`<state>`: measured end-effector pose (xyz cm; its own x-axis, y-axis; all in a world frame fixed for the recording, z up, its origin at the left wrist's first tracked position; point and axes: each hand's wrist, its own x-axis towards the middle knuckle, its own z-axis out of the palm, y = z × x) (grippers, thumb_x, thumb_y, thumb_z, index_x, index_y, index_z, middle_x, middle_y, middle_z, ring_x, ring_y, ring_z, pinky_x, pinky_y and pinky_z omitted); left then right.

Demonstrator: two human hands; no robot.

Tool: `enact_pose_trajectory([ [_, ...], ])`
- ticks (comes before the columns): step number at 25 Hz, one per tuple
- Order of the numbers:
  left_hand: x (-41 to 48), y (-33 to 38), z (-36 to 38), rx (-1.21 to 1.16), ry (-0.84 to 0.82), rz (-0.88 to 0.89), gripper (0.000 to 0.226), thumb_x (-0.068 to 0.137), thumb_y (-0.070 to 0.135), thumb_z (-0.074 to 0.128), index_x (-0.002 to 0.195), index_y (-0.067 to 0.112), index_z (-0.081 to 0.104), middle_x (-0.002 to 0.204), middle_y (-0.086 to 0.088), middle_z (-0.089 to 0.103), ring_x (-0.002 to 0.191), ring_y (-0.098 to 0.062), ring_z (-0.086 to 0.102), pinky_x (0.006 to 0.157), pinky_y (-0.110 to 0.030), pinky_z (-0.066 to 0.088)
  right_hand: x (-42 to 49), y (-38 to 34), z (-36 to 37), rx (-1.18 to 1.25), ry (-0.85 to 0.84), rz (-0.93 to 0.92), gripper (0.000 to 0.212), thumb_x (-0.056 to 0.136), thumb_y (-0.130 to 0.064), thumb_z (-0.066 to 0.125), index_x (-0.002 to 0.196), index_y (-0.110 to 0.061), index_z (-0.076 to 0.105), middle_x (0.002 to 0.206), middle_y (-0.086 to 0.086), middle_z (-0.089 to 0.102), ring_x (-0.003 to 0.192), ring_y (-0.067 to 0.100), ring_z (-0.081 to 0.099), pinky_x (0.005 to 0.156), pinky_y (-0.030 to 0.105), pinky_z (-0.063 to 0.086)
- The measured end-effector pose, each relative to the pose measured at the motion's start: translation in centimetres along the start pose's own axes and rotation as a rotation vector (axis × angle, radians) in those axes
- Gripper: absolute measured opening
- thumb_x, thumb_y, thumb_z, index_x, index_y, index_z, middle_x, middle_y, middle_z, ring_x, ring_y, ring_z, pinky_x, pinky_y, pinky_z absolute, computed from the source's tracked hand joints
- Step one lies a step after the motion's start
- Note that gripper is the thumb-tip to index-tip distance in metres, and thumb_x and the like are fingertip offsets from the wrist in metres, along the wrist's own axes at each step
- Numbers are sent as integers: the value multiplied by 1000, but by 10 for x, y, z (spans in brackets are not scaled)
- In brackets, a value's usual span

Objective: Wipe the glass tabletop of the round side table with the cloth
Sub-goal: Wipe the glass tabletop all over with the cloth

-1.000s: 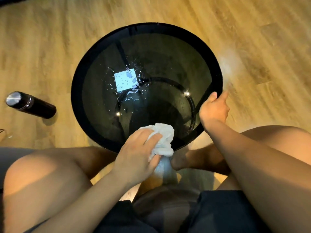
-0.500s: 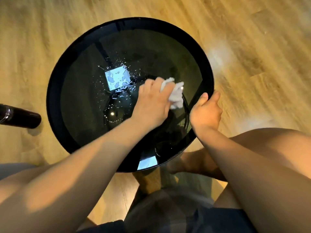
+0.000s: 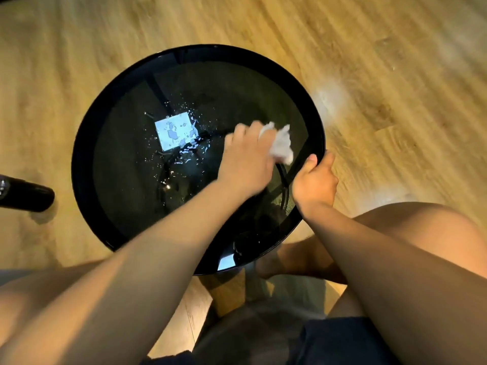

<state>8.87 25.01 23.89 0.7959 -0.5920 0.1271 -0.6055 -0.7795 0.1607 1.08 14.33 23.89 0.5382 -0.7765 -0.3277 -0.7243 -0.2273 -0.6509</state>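
L hand (image 3: 245, 159): forearm runs from lower left to frame centre, palm down, fingers curled over the cloth (image 3: 282, 144), pressing it onto the glass worktop (image 3: 123, 180) right of centre. Cloth: white crumpled wad, no clear long axis; loose end sticks out to the right past the fingertips. R hand (image 3: 315, 180): grips the worktop rim at its right edge, thumb on top. Droplets (image 3: 184, 154) lie approx. mid-glass.

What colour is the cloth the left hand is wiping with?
White; the cloth shows best in the head view, held in the left hand.
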Motion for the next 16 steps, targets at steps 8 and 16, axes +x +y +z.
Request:
enact_pose_trajectory([
  [8,-147,10,-32,-25,-189,127,49,76,32,62,123,25,51,117,-1,56,102,-25,52,82,-40,45,40,-9,-24,245,-114,165,54,105,-41,14,117,-16,61,119,5,59,112,25,52,104,38,38],
  [16,44,38,8,164,-82,6,44,83,27,59,126,21,52,116,-11,53,99,-36,50,74,-43,36,56,-10,-7,207,-61,148,60,106,-36,11,131,-5,57,138,21,54,130,37,45,105,37,34],
])
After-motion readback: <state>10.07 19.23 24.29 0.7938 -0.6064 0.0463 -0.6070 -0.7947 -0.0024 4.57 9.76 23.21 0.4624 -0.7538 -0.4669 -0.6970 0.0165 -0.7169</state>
